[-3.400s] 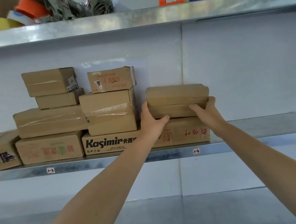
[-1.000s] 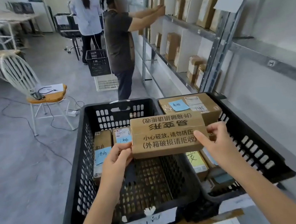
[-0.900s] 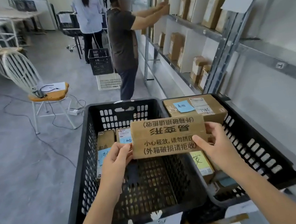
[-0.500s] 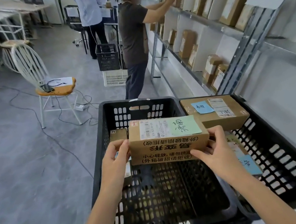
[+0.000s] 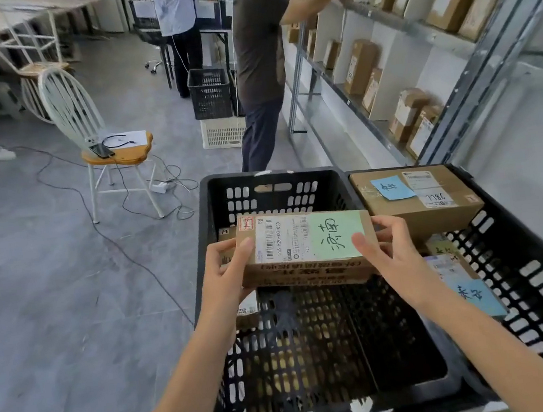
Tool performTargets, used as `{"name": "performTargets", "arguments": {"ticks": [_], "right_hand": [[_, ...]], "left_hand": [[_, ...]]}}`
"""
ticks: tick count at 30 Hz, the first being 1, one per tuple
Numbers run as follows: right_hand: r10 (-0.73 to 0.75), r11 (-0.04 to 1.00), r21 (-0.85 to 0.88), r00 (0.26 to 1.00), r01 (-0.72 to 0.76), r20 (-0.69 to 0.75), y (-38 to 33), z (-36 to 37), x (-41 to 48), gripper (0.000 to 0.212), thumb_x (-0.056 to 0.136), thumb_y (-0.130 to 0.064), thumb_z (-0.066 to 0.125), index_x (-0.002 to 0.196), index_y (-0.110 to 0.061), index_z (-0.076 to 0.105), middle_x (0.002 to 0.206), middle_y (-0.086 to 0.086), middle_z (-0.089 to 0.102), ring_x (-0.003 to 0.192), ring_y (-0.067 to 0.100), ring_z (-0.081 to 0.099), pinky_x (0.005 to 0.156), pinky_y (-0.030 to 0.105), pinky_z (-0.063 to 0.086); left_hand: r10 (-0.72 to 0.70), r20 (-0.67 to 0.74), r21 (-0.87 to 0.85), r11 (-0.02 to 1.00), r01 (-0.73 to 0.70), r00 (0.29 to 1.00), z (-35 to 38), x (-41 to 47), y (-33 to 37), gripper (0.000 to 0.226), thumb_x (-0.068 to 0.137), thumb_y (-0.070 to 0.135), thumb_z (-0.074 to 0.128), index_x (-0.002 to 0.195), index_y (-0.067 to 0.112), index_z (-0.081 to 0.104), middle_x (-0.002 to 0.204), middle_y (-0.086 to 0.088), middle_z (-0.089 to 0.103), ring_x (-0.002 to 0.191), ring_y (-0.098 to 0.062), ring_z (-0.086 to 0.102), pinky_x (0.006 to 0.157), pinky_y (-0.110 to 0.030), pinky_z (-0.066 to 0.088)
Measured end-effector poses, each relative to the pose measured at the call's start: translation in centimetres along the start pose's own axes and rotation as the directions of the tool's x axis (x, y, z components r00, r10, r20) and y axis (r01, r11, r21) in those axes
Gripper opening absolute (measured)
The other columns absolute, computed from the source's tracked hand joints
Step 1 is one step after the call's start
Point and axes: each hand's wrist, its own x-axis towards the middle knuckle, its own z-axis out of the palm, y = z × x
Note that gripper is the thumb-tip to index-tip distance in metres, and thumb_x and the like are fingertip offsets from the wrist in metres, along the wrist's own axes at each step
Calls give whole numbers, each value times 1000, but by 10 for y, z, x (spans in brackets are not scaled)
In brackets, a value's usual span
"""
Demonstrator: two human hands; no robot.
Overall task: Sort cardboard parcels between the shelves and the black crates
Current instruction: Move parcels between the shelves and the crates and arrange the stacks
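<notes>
- Left hand (image 5: 225, 274) and right hand (image 5: 385, 253) grip a cardboard parcel (image 5: 306, 248) by its ends above the left black crate (image 5: 206, 221).
- Green note (image 5: 336, 238) faces up.

Left hand (image 5: 227, 274) and right hand (image 5: 390, 255) both occupied: grip parcel (image 5: 306, 246) by its ends, above left crate (image 5: 310, 170).
- Directly below hands: crate floor bare; free descent.
- Under left hand: small parcels (image 5: 248, 307) against crate's left wall; obstruction.
- Right of right hand: two crate walls side by side, then right crate (image 5: 496, 245). Large parcel (image 5: 411, 201) occupies its far end, flat parcels (image 5: 454, 268) its near floor.
- Left of left hand: open floor, chair (image 5: 94, 132) well apart.
- Ahead of hands: person (image 5: 256, 52) at shelves (image 5: 376, 19), beyond crates.
</notes>
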Motion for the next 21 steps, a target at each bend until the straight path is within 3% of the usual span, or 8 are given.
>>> {"name": "performTargets", "arguments": {"ticks": [2, 4, 6, 9, 12, 16, 18, 21], "right_hand": [[36, 999, -4, 999, -36, -2, -5, 0, 9, 85, 63, -83, 58, 129, -31, 40, 124, -8, 55, 112, 5, 57, 89, 24, 51], [78, 996, 39, 997, -76, -28, -9, -1, 17, 75, 65, -75, 62, 122, -28, 51, 117, -8, 62, 99, 3, 64, 74, 17, 53], [140, 984, 110, 990, -140, 2, -9, -3, 26, 68, 64, -69, 68, 116, -25, 59, 110, -4, 71, 94, 8, 70, 74, 25, 58], [254, 948, 126, 933, -293, 256, -6, -7, 35, 60, 70, -67, 68, 115, -27, 70, 108, -4, 75, 99, 15, 71, 82, 38, 58], [314, 893, 140, 816, -427, 486, -2, -9, 40, 48, 76, -59, 71, 111, -26, 76, 116, 5, 74, 104, 22, 71, 75, 34, 59], [368, 870, 26, 684, -492, 629, 12, 3, 42, 64, 74, -55, 79, 125, -18, 67, 123, 11, 70, 112, 27, 68, 85, 44, 58], [391, 854, 14, 660, -519, 642, 23, 10, 41, 61, 76, -51, 80, 125, -16, 68, 124, 12, 70, 114, 29, 66, 93, 51, 55], [447, 812, 37, 662, -582, 602, 44, 18, 39, 70, 62, -54, 88, 120, -18, 72, 121, 10, 71, 111, 29, 68, 98, 52, 52]], "left_hand": [[34, -17, -5, 999, -34, 999, -4, 9, 11, 41, 83, 50, 72, 113, 24, 60, 101, -3, 76, 88, -14, 73, 72, -30, 59], [72, -6, 2, 997, -72, 997, -7, 18, 24, 27, 89, 43, 69, 107, 24, 64, 100, -3, 75, 83, -12, 72, 66, -26, 57], [111, 17, 20, 994, -111, 994, -7, 26, 38, 22, 90, 41, 69, 104, 25, 67, 97, -3, 75, 78, -11, 71, 62, -25, 56], [107, 42, 84, 990, -110, 993, -4, 38, 52, 21, 90, 43, 68, 103, 26, 71, 87, -1, 73, 72, -9, 68, 58, -22, 54], [24, 113, 175, 984, -44, 993, -1, 51, 58, 22, 91, 48, 65, 97, 30, 74, 80, 2, 72, 73, -12, 67, 60, -24, 56], [-28, 137, 244, 970, -6, 990, 8, 66, 44, 34, 87, 57, 63, 96, 27, 77, 81, -2, 71, 80, -20, 65, 77, -34, 56], [-52, 121, 247, 969, 21, 991, 15, 72, 31, 37, 86, 59, 63, 90, 26, 77, 79, -2, 71, 79, -20, 66, 78, -33, 54], [-100, 109, 282, 957, 65, 989, 19, 78, 9, 34, 90, 56, 61, 91, 26, 77, 83, -1, 74, 83, -18, 68, 79, -30, 52]]}}
